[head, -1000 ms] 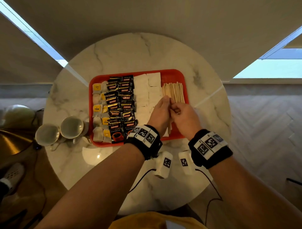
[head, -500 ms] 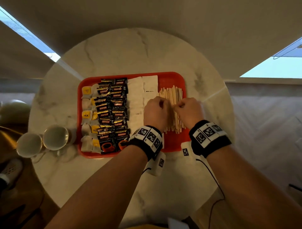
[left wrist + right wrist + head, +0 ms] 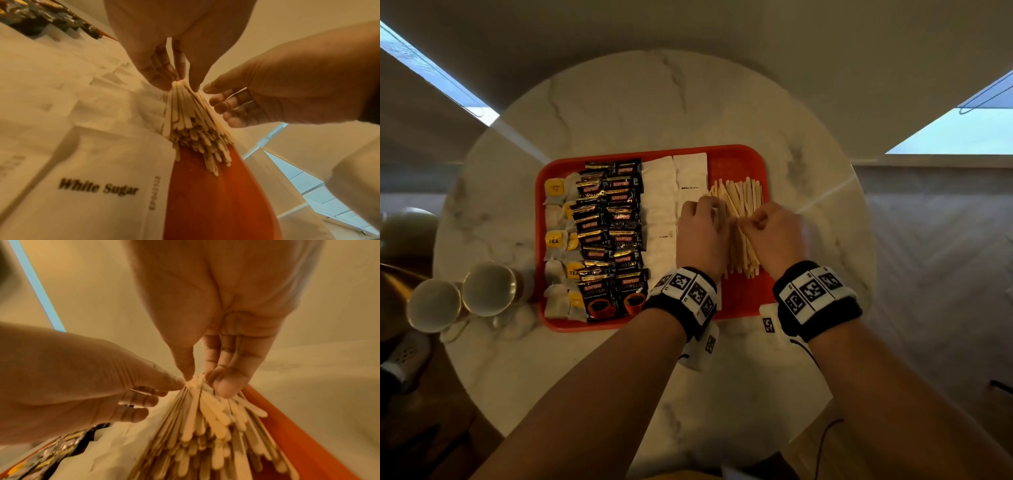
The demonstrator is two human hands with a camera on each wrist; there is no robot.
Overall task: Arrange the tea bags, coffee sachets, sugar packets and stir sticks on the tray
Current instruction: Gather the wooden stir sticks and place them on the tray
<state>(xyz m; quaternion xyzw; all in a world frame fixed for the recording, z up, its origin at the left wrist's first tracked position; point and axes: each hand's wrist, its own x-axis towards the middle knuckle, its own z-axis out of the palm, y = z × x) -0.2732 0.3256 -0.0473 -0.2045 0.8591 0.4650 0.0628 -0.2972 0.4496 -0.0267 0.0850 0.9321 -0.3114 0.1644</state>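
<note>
1. Head view: on the round marble worktop [image 3: 619, 113] the red tray [image 3: 736, 161] holds tea bags [image 3: 554, 240], coffee sachets [image 3: 613, 236] and sugar packets [image 3: 659, 205] in columns. The stir sticks [image 3: 743, 195] lie at its right, long axis running away from the person. The left hand [image 3: 702, 233] and right hand [image 3: 777, 236] flank them equally closely, fingers curled.
2. Left wrist view: the left hand [image 3: 164, 65] pinches the bundle's near end; the stir sticks [image 3: 185, 116] fan outward beside a "White Sugar" packet.
3. Right wrist view: the right hand [image 3: 216, 353] pinches the same end. Two cups [image 3: 462, 298] stand left; pale walls surround.
</note>
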